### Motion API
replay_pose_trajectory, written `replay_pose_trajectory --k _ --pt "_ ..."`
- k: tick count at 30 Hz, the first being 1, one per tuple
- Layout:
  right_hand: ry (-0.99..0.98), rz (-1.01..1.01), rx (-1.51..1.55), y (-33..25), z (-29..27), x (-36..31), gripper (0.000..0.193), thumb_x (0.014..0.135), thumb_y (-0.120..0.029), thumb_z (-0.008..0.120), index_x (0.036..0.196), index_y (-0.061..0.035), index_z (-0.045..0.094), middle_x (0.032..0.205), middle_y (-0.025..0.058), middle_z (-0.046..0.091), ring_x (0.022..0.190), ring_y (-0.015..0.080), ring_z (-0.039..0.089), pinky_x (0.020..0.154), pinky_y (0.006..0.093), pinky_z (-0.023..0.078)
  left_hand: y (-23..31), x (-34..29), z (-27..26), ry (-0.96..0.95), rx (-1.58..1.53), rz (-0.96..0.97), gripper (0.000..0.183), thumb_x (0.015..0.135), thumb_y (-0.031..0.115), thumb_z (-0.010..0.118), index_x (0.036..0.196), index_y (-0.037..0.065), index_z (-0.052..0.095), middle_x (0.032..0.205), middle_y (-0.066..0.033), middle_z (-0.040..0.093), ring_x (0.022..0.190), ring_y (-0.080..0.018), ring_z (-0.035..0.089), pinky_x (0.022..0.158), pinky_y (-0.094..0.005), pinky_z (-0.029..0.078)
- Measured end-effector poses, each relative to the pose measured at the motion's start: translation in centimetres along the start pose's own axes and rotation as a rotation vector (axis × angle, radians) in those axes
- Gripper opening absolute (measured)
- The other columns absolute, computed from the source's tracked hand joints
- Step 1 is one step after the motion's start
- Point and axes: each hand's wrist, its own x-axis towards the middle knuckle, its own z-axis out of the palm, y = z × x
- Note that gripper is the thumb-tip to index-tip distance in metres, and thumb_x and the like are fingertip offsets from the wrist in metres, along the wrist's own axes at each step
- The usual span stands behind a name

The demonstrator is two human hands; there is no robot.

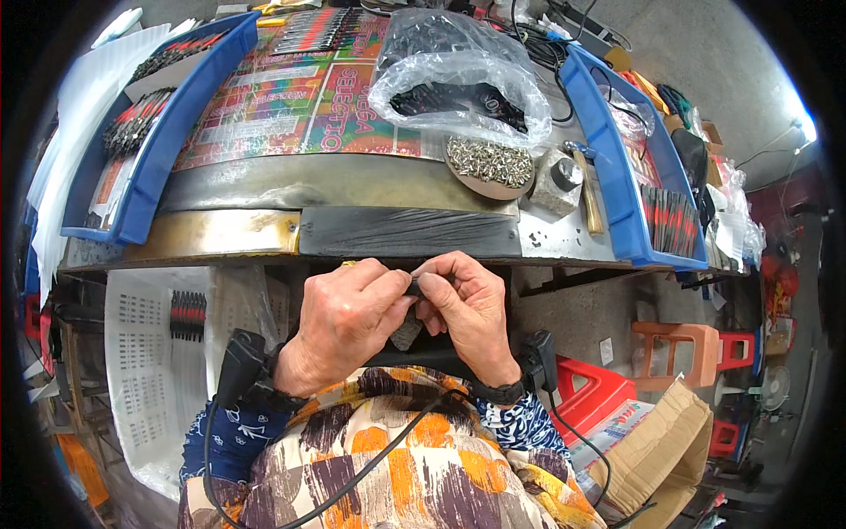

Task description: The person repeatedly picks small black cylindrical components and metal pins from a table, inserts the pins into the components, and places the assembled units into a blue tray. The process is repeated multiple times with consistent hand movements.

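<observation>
Just in front of the bench edge, my left hand (345,319) and my right hand (469,307) meet fingertip to fingertip. Both pinch a small dark piece (413,287), mostly covered by the fingers, so its kind does not show. Above them on the bench, a transparent plastic bag (458,66) lies with its mouth toward me, and black parts (463,101) show inside. A round dish heaped with small silvery metal pieces (490,162) sits below the bag. Beside it stands a metal block (553,187) with a black top piece, then a hammer (589,189).
Blue trays (145,198) (630,189) holding rows of black-and-red slim items flank the bench. More such items (317,31) lie at the back. A white perforated basket (145,379) stands at lower left. Right of me are a red stool (586,397) and an open cardboard box (656,450).
</observation>
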Motion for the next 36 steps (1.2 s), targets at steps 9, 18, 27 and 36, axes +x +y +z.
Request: replay_pose_trajectory --k 9,18,27,36 --pt "0.066 0.012 -0.036 -1.0 0.4 0.1 0.011 0.097 -0.011 0.064 0.098 -0.0001 0.064 0.073 -0.0008 0.062 0.059 0.002 0.053 0.051 0.0167 0.041 0.0 1.1 -0.6 -0.015 -0.026 0.034 0.018 0.072 0.008 0.075 0.087 0.006 0.064 0.073 -0.0084 0.057 0.065 -0.029 0.062 0.055 -0.038 0.05" --pt "0.189 -0.289 -0.355 -3.0 -1.4 1.3 0.024 0.096 -0.003 0.062 0.118 0.0057 0.059 0.079 0.0064 0.066 0.061 0.0053 0.056 0.051 0.0175 0.043 -4.8 5.1 -4.3 -0.06 0.107 -0.017 0.021 0.078 0.009 0.074 0.095 0.004 0.062 0.079 -0.0142 0.062 0.071 -0.0335 0.064 0.061 -0.0408 0.051" --pt "0.308 -0.335 -0.495 -1.9 -2.8 3.3 0.01 0.091 -0.001 0.067 0.1 0.0028 0.067 0.078 0.0038 0.066 0.064 0.0074 0.062 0.056 0.0215 0.048 -18.8 12.2 -8.8 0.008 0.443 -0.01 0.018 0.081 0.003 0.062 0.098 -0.001 0.056 0.088 -0.0197 0.063 0.084 -0.0395 0.062 0.074 -0.0456 0.048" --pt "0.282 -0.426 -0.636 -1.8 -3.0 3.4 0.008 0.09 0.001 0.065 0.098 0.0025 0.067 0.071 0.0023 0.063 0.059 0.0055 0.058 0.051 0.0195 0.043 -26.4 16.5 -6.9 0.029 0.533 -0.057 0.02 0.081 -0.001 0.053 0.099 0.002 0.063 0.094 -0.0208 0.061 0.093 -0.0417 0.06 0.081 -0.0502 0.047"
